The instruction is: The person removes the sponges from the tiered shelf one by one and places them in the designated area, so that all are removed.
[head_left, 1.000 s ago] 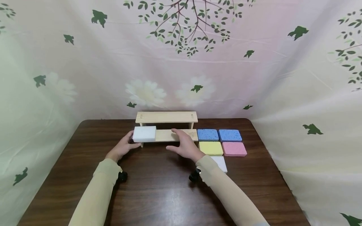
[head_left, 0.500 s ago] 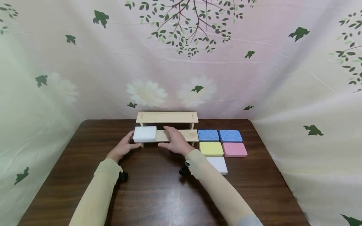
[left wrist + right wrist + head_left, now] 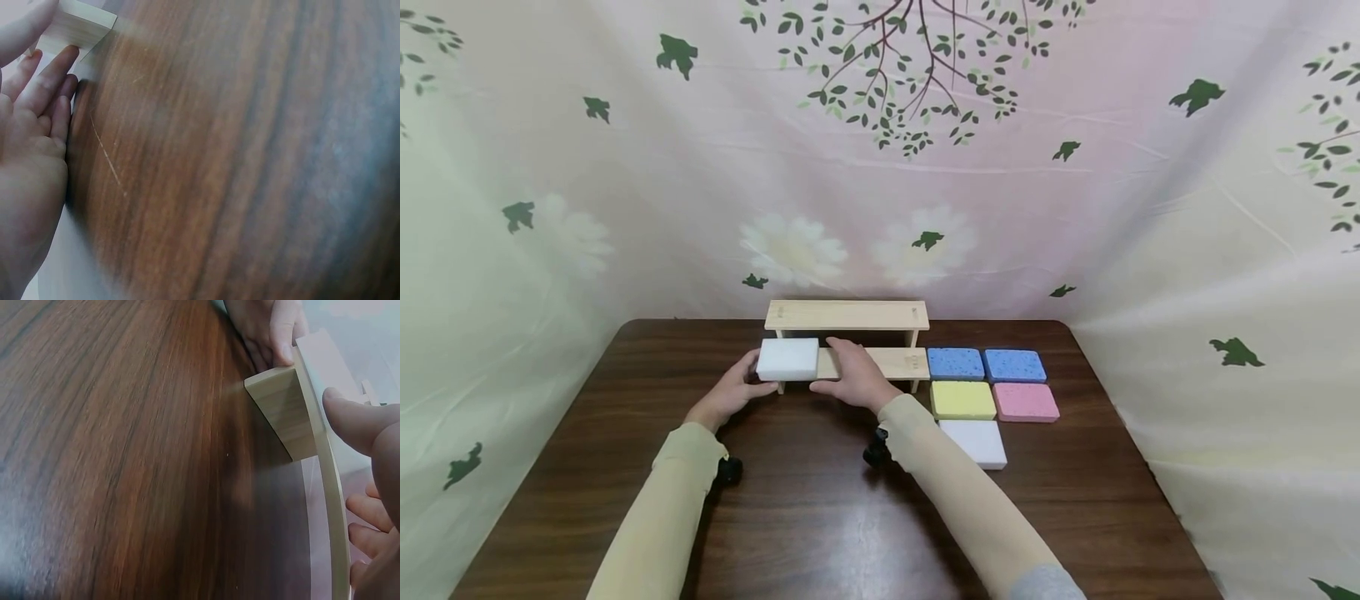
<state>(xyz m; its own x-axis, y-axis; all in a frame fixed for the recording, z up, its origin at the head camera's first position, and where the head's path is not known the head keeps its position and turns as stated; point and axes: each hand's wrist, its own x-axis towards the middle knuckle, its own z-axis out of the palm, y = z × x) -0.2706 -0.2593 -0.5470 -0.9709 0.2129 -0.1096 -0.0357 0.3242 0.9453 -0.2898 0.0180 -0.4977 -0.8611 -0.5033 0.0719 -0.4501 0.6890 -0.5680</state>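
Note:
A white sponge [image 3: 787, 359] lies on the left end of the lower board of a small two-tier wooden shelf [image 3: 891, 363]. My left hand [image 3: 730, 392] is at that end, thumb along the front and fingers extended toward the back; in the right wrist view its thumb touches the shelf's corner. My right hand [image 3: 856, 377] spans the lower board just right of the sponge, thumb in front and fingers spread behind. Its thumb [image 3: 353, 422] lies close to the white sponge's edge; whether they touch I cannot tell. The left wrist view shows the shelf's end [image 3: 81, 28] beside the left fingertips.
Right of the shelf lie two blue sponges [image 3: 955, 364], a yellow sponge [image 3: 962, 401], a pink sponge [image 3: 1026, 402] and another white sponge [image 3: 977, 442], partly behind the right sleeve. The dark wooden table [image 3: 805, 517] meets a printed curtain [image 3: 850, 183] at the back.
My right hand has slid left along the lower board toward the white sponge on the shelf. My left hand stays beside that sponge. The head view has tilted slightly.

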